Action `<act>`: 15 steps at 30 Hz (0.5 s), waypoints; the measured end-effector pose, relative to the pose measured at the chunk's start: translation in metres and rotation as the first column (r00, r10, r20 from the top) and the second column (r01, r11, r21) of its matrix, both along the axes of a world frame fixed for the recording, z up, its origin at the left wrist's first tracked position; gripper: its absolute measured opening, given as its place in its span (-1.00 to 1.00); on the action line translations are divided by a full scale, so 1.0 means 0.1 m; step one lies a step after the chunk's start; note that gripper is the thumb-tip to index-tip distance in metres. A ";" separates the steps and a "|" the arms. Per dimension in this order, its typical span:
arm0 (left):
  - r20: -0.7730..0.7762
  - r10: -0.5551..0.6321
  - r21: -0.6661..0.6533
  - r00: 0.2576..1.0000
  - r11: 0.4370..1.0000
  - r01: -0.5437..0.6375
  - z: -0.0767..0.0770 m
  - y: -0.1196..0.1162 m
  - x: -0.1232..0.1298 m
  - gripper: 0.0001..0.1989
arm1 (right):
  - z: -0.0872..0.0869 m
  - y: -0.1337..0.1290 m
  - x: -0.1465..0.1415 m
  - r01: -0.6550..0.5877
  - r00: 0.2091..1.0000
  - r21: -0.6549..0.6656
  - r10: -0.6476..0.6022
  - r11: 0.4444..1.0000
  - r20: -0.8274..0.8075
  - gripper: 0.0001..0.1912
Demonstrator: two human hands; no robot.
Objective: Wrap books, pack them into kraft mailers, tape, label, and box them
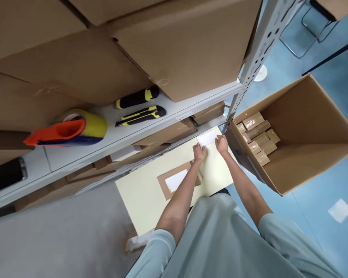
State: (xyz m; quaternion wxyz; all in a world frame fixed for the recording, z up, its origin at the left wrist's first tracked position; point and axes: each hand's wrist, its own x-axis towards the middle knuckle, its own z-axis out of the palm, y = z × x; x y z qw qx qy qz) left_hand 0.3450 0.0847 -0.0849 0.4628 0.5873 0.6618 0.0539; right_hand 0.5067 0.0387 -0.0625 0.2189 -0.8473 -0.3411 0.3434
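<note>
Both hands hold a small white paper (207, 138) over the far right part of a pale yellow board (145, 193). My left hand (199, 152) pinches its left end, and my right hand (221, 144) grips the right end. Nearer my body, a flat brown cardboard piece (164, 184) lies on the board with a white label (176, 180) on top. My left forearm partly covers this cardboard. Beside it, a small brown item (199, 178) is partly hidden by the same arm.
To the right stands a large open carton (304, 116) holding several small taped boxes (261, 137). A shelf (113, 119) ahead bears big cartons (185, 42), two cutters (142, 115) and a tape dispenser (66, 129). A metal post (251, 65) rises at its right end.
</note>
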 end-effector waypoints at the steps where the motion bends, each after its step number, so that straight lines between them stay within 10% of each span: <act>1: -0.013 0.029 0.000 0.999 1.000 -0.029 -0.02 -0.04 0.01 -0.64 | 0.01 0.00 0.01 -0.004 1.000 -0.003 0.004 1.000 0.001 -0.55; 15: 0.036 0.271 -0.051 0.962 0.962 -0.269 0.10 -0.08 0.05 -0.73 | 0.30 0.07 -0.05 0.032 0.995 -0.024 -0.030 0.999 0.098 -0.76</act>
